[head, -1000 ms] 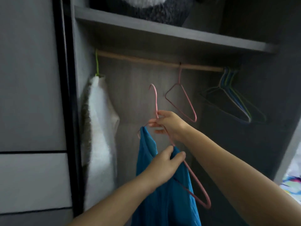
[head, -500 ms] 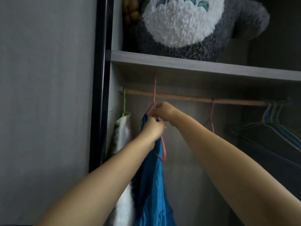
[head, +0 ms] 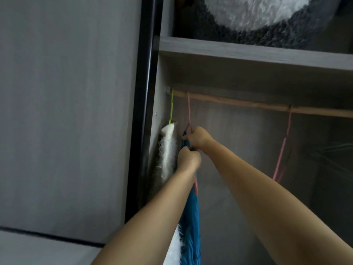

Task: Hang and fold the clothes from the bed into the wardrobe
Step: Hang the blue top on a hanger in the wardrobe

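Observation:
A blue garment [head: 192,217] hangs from a pink hanger [head: 189,109] whose hook sits over the wooden rail [head: 238,103] near its left end. My right hand [head: 198,138] grips the hanger at its neck. Just below it, my left hand [head: 188,159] holds the top of the blue garment on the hanger's shoulder. To the left, a white fluffy garment [head: 168,150] hangs on a green hanger [head: 171,107] against the wardrobe's side wall.
An empty pink hanger [head: 284,144] hangs further right on the rail, with more hangers blurred at the right edge. A grey shelf [head: 248,54] above carries a large grey and white plush toy [head: 254,14]. The black-edged wardrobe door [head: 76,111] fills the left.
The pink hanger with the blue garment has gone up from mid-air and its hook now sits over the rail beside the white garment. Both hands rose with it; the view moved closer and left.

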Motion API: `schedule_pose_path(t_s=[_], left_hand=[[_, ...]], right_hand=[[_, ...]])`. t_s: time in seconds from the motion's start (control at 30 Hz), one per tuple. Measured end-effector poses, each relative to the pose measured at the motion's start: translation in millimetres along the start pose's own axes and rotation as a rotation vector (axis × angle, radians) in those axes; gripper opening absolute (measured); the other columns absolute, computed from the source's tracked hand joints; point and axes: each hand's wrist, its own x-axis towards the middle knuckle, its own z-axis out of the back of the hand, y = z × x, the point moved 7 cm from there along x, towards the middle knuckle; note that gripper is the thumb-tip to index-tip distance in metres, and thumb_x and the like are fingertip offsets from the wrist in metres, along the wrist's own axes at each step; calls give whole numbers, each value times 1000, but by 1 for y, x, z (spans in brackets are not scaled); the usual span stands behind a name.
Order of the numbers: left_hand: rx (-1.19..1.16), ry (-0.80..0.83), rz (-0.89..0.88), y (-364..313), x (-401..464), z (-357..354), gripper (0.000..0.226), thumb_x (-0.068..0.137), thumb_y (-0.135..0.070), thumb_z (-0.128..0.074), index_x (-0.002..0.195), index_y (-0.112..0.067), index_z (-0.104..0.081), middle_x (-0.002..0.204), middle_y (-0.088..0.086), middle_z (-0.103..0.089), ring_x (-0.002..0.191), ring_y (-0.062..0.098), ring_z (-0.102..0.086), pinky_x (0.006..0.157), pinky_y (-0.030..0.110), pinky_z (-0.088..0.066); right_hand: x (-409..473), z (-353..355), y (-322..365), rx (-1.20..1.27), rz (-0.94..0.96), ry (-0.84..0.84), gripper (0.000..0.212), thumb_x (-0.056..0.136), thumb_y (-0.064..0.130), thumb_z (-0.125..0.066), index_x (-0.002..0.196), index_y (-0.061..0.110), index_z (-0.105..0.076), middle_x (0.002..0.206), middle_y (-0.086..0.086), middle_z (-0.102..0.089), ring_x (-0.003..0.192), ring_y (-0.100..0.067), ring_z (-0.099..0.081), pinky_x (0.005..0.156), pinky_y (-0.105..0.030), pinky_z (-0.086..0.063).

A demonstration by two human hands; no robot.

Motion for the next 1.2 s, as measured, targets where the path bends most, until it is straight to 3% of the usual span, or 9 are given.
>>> schedule_pose_path(t_s=[0.07,0.13,0.23,0.37,0.5,0.67,0.87,1.03,1.2], left_hand=[[50,0,-50,1,-4,4,30,94,-14,-43,117,-5,-60,114,20,-64,105,37,-60,94,44,-49],[115,-7,-110,-2,-12,12,29,97,-18,-40,120,-9,-57,115,17,-63,106,35,-59,93,39,-48],[189,-44,-225,-14,-28,22,38,99,-12,-38,136,-12,-45,132,13,-55,116,31,-54,94,33,-43],[481,-183,-620,-45,-78,16,49,95,-14,-44,144,-13,-38,147,6,-42,133,26,-40,109,44,-33],[434,-179,-984,-46,-145,-21,41,84,-15,-43,121,-6,-59,126,10,-59,119,29,-54,99,54,-42],[350,31,-1054,-5,-215,-102,36,85,-16,-42,115,-9,-61,117,4,-62,110,18,-51,96,47,-45],[395,391,-915,76,-283,-208,41,85,-25,-39,113,-8,-63,111,7,-65,104,28,-60,92,41,-47],[508,662,-792,127,-352,-267,42,84,-28,-41,114,-9,-63,111,8,-65,107,32,-58,93,43,-43],[502,983,-944,159,-440,-291,46,82,-26,-45,120,-7,-61,116,12,-64,111,34,-57,98,45,-39]], right_hand=[[-10,5,0,-17,49,7,31,99,15,-44,123,-2,-55,119,-21,-61,97,-29,-56,80,-35,-42],[-26,14,-3,-65,102,-10,42,100,18,-43,140,3,-41,136,-18,-52,120,-31,-52,94,-33,-40],[-48,40,-21,-96,111,-93,56,100,29,-43,151,14,-25,141,-12,-50,126,-30,-49,102,-36,-42],[-98,87,-36,-237,185,-321,54,99,30,-44,150,20,-28,145,-6,-46,134,-27,-40,110,-47,-32],[-176,122,-73,-393,189,-449,50,100,26,-43,148,21,-32,151,-2,-37,144,-20,-25,117,-44,-15],[-282,157,-181,-523,-39,-459,51,98,24,-44,148,21,-34,154,-1,-33,147,-21,-18,118,-50,-11],[-419,185,-295,-643,-397,-422,48,100,30,-42,147,23,-36,155,-2,-31,145,-22,-21,117,-48,-14],[-529,187,-330,-684,-647,-415,52,93,35,-32,141,20,-44,149,-9,-39,139,-30,-33,112,-54,-25],[-637,158,-330,-701,-922,-412,58,89,41,-29,139,19,-47,149,-9,-40,138,-30,-36,111,-55,-26]])
